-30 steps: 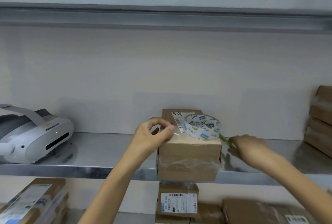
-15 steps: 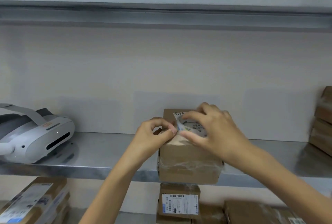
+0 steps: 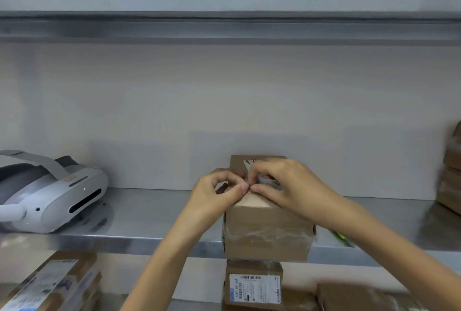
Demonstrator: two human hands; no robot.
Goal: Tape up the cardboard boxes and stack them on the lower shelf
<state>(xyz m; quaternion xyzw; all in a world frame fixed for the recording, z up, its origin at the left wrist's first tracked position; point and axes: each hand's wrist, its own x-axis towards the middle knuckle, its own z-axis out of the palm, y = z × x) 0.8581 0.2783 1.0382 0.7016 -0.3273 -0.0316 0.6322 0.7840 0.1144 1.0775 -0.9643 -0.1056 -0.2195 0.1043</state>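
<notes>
Cardboard box is sitting at the shelf front edge, overhanging; open shelf at 9 o'clock. Left hand grip is pinching tape; right hand is closing over the roll.

matt cardboard box wrapped in glossy film on smooth metal shelf.

The right hand hides most of the tape roll on the box.
</notes>
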